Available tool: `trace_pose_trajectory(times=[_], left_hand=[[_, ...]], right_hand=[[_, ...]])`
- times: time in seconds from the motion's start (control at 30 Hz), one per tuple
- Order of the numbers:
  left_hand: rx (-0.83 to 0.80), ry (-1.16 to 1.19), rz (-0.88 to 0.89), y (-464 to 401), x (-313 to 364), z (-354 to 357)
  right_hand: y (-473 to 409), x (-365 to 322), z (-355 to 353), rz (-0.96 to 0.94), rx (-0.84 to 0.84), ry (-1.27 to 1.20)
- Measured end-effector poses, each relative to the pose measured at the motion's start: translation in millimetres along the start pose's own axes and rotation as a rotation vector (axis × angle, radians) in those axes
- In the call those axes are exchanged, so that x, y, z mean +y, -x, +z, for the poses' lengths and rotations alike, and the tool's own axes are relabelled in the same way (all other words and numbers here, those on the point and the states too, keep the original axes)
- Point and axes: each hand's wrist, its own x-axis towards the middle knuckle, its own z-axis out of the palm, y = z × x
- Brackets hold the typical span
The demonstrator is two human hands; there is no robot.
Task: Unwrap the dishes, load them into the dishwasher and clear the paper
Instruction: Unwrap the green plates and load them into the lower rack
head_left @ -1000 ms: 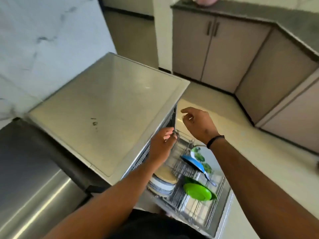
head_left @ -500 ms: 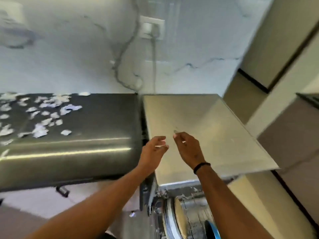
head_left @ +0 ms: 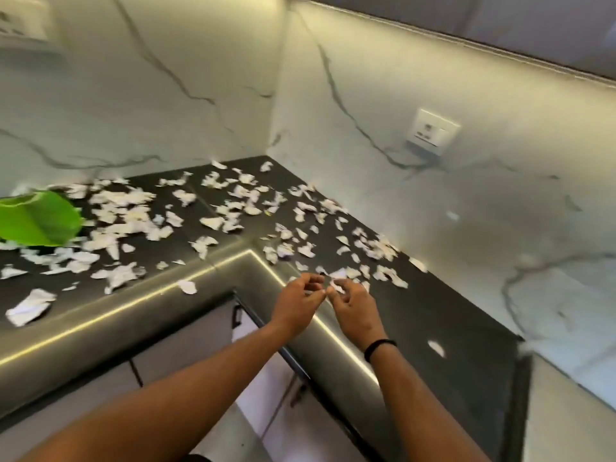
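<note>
Counter (head_left: 466, 328): dark, L-shaped | paper scraps (head_left: 233, 208): lying scattered across it | left hand (head_left: 296, 303), right hand (head_left: 355, 310): hovering at inner corner, fingers curling, grip on scraps unclear | green plate (head_left: 36, 218): sitting far left.

Lighting: bright, from strip under upper cabinet, top right. Glare: streak along surface (head_left: 186, 288) edge. Blur: motion smear on plate (head_left: 36, 218), scraps (head_left: 126, 208) far left. Distortion: wide-angle bowing at edges.

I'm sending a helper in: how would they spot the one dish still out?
Start at the black countertop under the marble wall and follow it to its far left end. There lies the green dish, the only coloured thing among the white paper scraps.
</note>
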Motion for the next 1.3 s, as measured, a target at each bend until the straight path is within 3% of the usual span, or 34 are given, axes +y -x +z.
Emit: trace_pose_trajectory(times=[0.2, 0.7, 0.87, 1.07, 1.3], left_hand=[[0.227, 0.041, -0.141, -37, -48, -93], [0.689, 0.038, -0.345, -58, -98, -231], [0.88, 0.151, -0.361, -62, -107, -292], [1.096, 0.289, -0.409, -67, -130, -370], [1.349, 0.346, -0.681, -76, -161, -439]], right_hand=[[-67, -70, 97, -0.139, -0.035, -0.125], [-147, -175, 224, -0.338, -0.463, -0.221], [-152, -228, 274, -0.424, -0.582, -0.21], [-167, -297, 337, -0.399, -0.608, -0.272], [-184, -339, 403, -0.496, -0.68, -0.112]])
